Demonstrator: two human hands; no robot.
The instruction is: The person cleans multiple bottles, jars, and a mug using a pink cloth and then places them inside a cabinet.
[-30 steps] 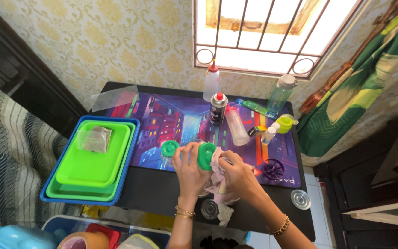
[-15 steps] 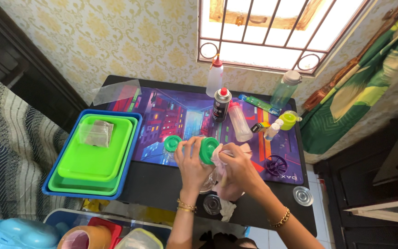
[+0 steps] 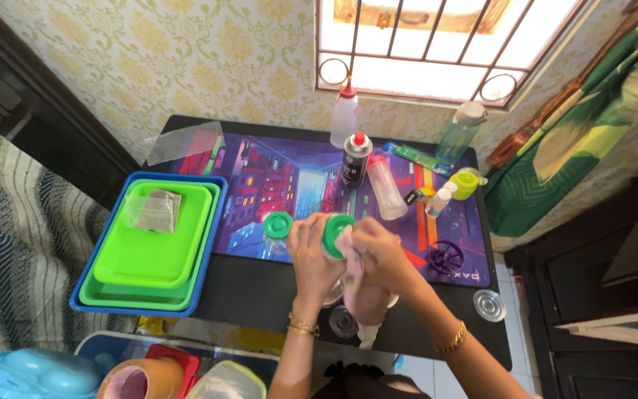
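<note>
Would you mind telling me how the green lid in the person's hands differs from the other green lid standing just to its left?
The green lid in hand is tilted on edge and gripped by the left hand, while the second green lid faces up on a clear jar, untouched. The right hand presses a pink cloth against the held one; the other has no cloth near it. Both are round and the same bright green.

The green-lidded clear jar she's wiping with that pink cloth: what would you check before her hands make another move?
1. Left hand grips the clear jar with the round green lid: ok.
2. Right hand presses the pink cloth to the jar: ok.
3. Lid fully tight: cannot tell.
4. Second green-lidded jar stands apart at the left: ok.
5. Small clear glass lid near the black table's front edge: ok.
6. Black spray can with red cap upright, beyond the hands: ok.
</note>
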